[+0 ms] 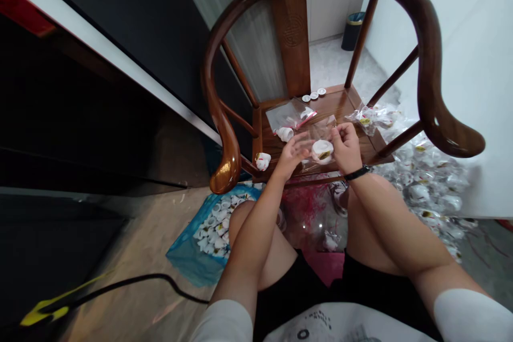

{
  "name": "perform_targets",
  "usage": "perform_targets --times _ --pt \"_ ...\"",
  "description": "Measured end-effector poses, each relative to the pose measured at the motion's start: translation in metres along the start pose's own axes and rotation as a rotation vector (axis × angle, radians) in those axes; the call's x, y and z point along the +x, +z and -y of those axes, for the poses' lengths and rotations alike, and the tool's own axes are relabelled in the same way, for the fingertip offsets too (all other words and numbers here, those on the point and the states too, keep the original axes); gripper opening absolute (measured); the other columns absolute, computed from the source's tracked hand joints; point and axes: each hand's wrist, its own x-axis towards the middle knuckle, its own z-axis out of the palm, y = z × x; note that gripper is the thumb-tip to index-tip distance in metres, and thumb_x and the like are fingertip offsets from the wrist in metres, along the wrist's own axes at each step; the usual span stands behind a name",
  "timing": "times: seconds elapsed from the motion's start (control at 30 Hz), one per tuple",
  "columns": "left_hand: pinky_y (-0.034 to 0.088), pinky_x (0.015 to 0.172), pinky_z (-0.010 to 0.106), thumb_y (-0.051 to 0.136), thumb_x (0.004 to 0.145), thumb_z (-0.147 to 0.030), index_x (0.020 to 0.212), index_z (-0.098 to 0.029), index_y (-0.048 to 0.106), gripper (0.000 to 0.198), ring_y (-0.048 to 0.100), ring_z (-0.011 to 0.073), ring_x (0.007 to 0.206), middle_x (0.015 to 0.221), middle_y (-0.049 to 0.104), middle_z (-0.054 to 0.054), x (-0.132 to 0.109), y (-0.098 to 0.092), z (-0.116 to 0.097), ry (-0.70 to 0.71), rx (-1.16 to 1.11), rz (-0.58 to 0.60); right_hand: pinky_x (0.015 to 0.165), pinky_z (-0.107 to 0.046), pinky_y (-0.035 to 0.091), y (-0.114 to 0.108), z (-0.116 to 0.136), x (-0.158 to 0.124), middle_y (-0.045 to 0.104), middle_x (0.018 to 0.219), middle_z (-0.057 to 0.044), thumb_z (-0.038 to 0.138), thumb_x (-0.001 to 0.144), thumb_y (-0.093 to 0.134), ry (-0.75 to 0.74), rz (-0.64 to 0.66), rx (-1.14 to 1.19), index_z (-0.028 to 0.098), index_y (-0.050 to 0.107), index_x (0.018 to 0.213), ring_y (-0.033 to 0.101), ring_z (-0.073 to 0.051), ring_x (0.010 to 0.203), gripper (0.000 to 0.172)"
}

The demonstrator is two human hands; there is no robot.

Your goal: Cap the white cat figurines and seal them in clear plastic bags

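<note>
Right fingers (340,132) seemingly pinch the clear bag (320,131) around a white cup (323,151); left fingers (298,144) spread beside.

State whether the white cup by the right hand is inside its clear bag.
Inside: the white cup shows through the clear plastic bag pinched by the right hand.

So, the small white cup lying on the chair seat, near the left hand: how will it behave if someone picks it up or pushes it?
The small white cup looks glazed, probably porcelain, so it is likely stiff, fragile and a little slippery. It seems to lie on its side on the polished wooden seat, so a push may roll it.
</note>
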Motion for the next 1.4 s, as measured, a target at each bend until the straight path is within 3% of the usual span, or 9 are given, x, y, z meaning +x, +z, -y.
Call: perform_targets --times 0.13,0.23,0.43,0.57,0.7,0.9,1.07,1.23,1.4 --pt "0.060 0.100 0.044 0.094 0.068 -0.065 0.127 -0.018 0.073 0.079 0.076 0.0322 0.115 0.126 0.078 0.017 -0.002 -0.004 0.000 -0.116 0.074 0.093 0.073 -0.033 0.045 -0.005 0.001 0.002 0.056 0.081 0.002 0.052 0.103 0.062 -0.086 -0.081 -0.135 0.025 0.051 0.094 0.055 -0.017 0.075 0.031" --pt "0.059 0.103 0.046 0.099 0.061 -0.062 0.131 -0.017 0.072 0.088 0.077 0.0319 0.112 0.127 0.077 0.017 -0.003 -0.003 -0.001 -0.134 0.075 0.159 0.074 -0.034 0.044 -0.008 0.000 0.003 0.053 0.086 0.002 0.050 0.105 0.060 -0.105 -0.109 -0.199 0.025 0.051 0.096 0.053 -0.016 0.076 0.028" --pt "0.060 0.098 0.040 0.102 0.063 -0.047 0.125 -0.017 0.074 0.074 0.077 0.0215 0.094 0.104 0.079 0.009 -0.005 0.006 -0.001 -0.065 0.224 0.043 0.075 -0.034 0.046 -0.007 0.000 0.000 0.052 0.086 0.001 0.053 0.105 0.058 -0.097 -0.100 -0.186 0.026 0.048 0.098 0.054 -0.017 0.078 0.030" --pt "0.061 0.096 0.039 0.096 0.069 -0.057 0.120 -0.019 0.076 0.067 0.078 0.0254 0.101 0.111 0.079 0.012 -0.007 0.012 -0.009 -0.013 0.130 0.052 0.073 -0.033 0.049 -0.007 0.000 -0.001 0.052 0.084 0.001 0.058 0.103 0.060 -0.037 -0.090 -0.096 0.027 0.049 0.099 0.055 -0.018 0.077 0.032" --pt "0.059 0.101 0.039 0.086 0.078 -0.068 0.117 -0.021 0.076 0.062 0.075 0.0286 0.118 0.120 0.079 0.014 -0.002 0.016 -0.013 0.108 0.025 -0.139 0.068 -0.033 0.048 -0.004 0.000 -0.003 0.053 0.078 0.002 0.059 0.102 0.062 0.027 0.002 -0.020 0.028 0.050 0.099 0.053 -0.017 0.069 0.033" --pt "0.063 0.087 0.036 0.088 0.078 -0.061 0.086 -0.019 0.069 0.047 0.078 0.0202 0.085 0.089 0.079 0.006 0.005 0.009 -0.008 0.104 0.031 -0.414 0.065 -0.031 0.046 0.002 -0.003 -0.007 0.059 0.075 0.003 0.058 0.094 0.073 0.119 0.066 0.047 0.027 0.057 0.100 0.055 -0.016 0.067 0.036" --pt "0.062 0.075 0.032 0.086 0.080 -0.061 0.085 -0.020 0.064 0.046 0.075 0.0188 0.079 0.087 0.076 0.004 0.004 0.003 -0.010 0.082 0.034 -0.459 0.055 -0.027 0.041 0.002 -0.006 -0.003 0.058 0.071 0.003 0.059 0.082 0.083 0.237 -0.015 0.102 0.024 0.064 0.087 0.049 -0.013 0.062 0.040" --pt "0.053 0.077 0.022 0.084 0.086 -0.048 0.078 -0.019 0.070 0.033 0.063 0.0117 0.080 0.081 0.066 -0.001 0.004 -0.004 -0.012 0.287 0.272 -0.610 0.048 -0.024 0.033 0.000 0.001 0.000 0.055 0.065 0.005 0.054 0.070 0.090 0.354 -0.056 0.213 0.022 0.067 0.081 0.042 -0.009 0.055 0.041" --pt "0.038 0.053 0.019 0.084 0.085 -0.053 0.087 -0.019 0.073 0.035 0.046 0.0068 0.055 0.066 0.057 -0.005 0.005 -0.002 -0.013 0.228 0.208 -0.564 0.044 -0.022 0.033 0.001 0.005 -0.001 0.055 0.056 0.007 0.053 0.068 0.091 0.459 -0.023 0.360 0.024 0.061 0.082 0.045 -0.009 0.049 0.044"
